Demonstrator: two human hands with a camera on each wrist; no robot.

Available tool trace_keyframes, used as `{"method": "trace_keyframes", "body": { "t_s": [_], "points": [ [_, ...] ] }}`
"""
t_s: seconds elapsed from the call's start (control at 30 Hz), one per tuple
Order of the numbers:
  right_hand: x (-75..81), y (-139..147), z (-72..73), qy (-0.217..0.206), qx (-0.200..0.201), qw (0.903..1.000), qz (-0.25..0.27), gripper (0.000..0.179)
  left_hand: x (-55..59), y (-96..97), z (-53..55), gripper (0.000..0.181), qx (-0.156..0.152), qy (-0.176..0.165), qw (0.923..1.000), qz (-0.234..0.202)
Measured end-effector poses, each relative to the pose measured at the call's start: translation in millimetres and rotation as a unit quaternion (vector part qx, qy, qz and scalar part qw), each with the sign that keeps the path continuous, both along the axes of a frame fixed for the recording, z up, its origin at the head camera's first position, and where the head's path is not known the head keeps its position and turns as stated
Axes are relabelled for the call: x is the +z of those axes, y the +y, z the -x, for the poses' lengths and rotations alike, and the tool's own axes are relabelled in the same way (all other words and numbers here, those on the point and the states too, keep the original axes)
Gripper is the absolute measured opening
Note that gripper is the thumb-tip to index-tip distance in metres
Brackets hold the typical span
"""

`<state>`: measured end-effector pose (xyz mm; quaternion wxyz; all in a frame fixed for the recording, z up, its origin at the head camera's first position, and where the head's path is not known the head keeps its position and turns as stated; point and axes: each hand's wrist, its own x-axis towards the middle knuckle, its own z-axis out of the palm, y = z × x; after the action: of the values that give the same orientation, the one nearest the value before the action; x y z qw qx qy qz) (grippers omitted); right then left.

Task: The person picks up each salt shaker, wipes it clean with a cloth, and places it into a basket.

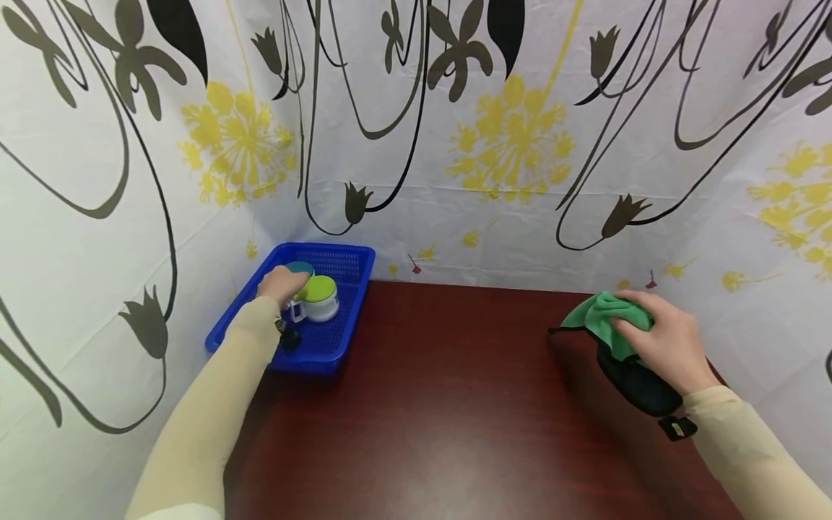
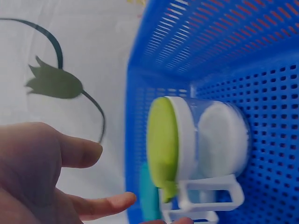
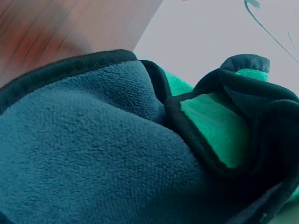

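Note:
My left hand (image 1: 279, 284) is over the left side of a blue plastic basket (image 1: 338, 261), beside two lidded mugs. One mug has a lime-green lid (image 1: 320, 289) and a clear and white body with a handle (image 2: 212, 191); the other shows a teal lid (image 1: 300, 268). In the left wrist view the thumb and index finger of my left hand (image 2: 32, 172) are spread apart, and fingertips at the bottom edge lie close to the handles. On the right, my right hand (image 1: 669, 343) grips a bunched green and dark cloth (image 1: 607, 318) with black edging. The cloth (image 3: 84, 140) hides that hand in the right wrist view.
A dark red-brown table (image 1: 455, 404) spreads between the basket and the cloth. Patterned white curtains (image 1: 416, 166) hang behind it and along both sides. A small dark object (image 1: 290, 339) lies in the basket near my left wrist.

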<state>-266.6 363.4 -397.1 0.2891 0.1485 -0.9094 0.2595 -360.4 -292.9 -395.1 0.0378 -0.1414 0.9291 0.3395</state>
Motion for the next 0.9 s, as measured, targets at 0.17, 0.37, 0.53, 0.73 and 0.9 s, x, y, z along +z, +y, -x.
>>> {"method": "trace_keyframes", "body": {
  "t_s": [0.17,0.37,0.53,0.73,0.9],
  "points": [
    [0.9,2.2,4.6,-0.023,-0.005,0.9995,-0.020,0.044,13.4,7.7,-6.9,0.064,-0.024,0.042,0.9975,0.052],
    [-3.1,4.9,11.3,-0.053,-0.006,0.9978,-0.040,0.039,22.4,28.8,-20.8,0.073,-0.032,0.097,0.9917,0.079],
    [-11.7,6.3,20.2,-0.075,-0.004,0.9958,-0.052,0.036,22.0,50.0,-32.4,0.063,-0.044,0.128,0.9866,0.092],
    [-25.4,7.9,29.1,-0.125,-0.010,0.9905,-0.057,0.036,20.3,77.4,-46.8,0.061,-0.049,0.175,0.9774,0.108],
    [-40.8,9.3,33.1,-0.154,-0.004,0.9860,-0.064,0.038,15.0,101.7,-60.0,0.058,-0.054,0.215,0.9691,0.108]
  ]
}}
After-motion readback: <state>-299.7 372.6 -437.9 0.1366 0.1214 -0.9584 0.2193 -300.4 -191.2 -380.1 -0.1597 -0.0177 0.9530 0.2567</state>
